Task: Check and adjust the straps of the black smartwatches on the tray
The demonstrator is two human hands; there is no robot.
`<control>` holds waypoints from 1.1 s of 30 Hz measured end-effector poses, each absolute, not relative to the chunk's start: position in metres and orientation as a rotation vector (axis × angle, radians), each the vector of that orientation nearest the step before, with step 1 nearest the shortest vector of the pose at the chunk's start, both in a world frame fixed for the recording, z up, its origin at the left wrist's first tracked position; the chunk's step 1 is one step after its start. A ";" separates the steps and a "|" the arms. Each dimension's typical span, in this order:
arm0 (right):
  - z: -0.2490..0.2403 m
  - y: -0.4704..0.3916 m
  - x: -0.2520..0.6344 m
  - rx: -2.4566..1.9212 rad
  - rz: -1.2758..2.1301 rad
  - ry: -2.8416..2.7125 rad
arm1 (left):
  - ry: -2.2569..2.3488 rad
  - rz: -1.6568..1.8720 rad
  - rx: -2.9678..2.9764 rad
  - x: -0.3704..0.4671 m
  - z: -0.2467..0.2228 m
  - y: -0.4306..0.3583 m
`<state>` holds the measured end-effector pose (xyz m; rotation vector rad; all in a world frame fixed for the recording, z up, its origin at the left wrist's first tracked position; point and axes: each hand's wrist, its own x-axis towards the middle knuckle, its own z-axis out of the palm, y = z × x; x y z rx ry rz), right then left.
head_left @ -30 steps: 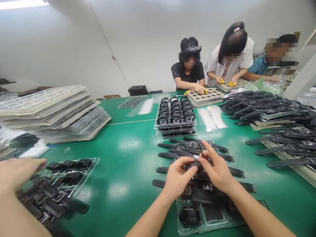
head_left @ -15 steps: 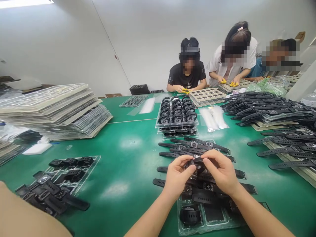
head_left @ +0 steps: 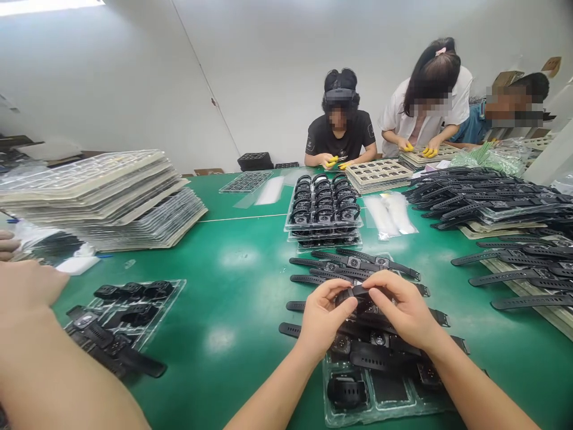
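Observation:
Both of my hands are together over the near tray, gripping a black smartwatch (head_left: 359, 292) by its strap. My left hand (head_left: 323, 316) pinches one strap end between thumb and fingers. On the other side, my right hand (head_left: 399, 306) presses its thumb and fingertips on the strap. Fingers partly hide the watch's body. Below them, several smartwatches with straps laid out flat (head_left: 367, 356) rest across a clear plastic tray (head_left: 329, 412). One watch with its strap looped (head_left: 347, 391) sits in a front-left compartment.
Stacked trays of looped watches (head_left: 323, 216) stand ahead. Piles of flat watches (head_left: 519, 263) lie right, and tall tray stacks (head_left: 102, 200) left. A neighbour's arm (head_left: 49, 352) reaches in beside another watch tray (head_left: 172, 304). Co-workers (head_left: 342, 131) sit across the green table (head_left: 224, 263).
The strap ends between my hands have come closer together into a loop. The neighbour's arm at the left has risen and reached forward, its hand now showing. The view has shifted slightly.

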<state>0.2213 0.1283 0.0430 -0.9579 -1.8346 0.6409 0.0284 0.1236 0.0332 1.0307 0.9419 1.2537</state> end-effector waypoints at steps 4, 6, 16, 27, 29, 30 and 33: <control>0.036 0.128 0.217 -0.970 0.572 -1.785 | 0.922 1.225 1.097 0.030 0.033 0.123; 0.030 0.128 0.212 -0.963 0.477 -1.752 | 0.935 1.209 1.123 0.031 0.033 0.123; 0.029 0.128 0.212 -0.931 0.391 -1.740 | 0.929 1.237 1.166 0.032 0.039 0.119; 0.032 0.127 0.214 -0.880 0.461 -1.770 | 0.922 1.265 1.133 0.031 0.038 0.119; 0.033 0.126 0.214 -0.883 0.478 -1.778 | 0.925 1.270 1.121 0.031 0.038 0.120; 0.033 0.126 0.215 -0.884 0.492 -1.793 | 0.934 1.271 1.115 0.031 0.038 0.120; 0.036 0.126 0.216 -0.887 0.539 -1.853 | 0.952 1.243 1.089 0.030 0.037 0.120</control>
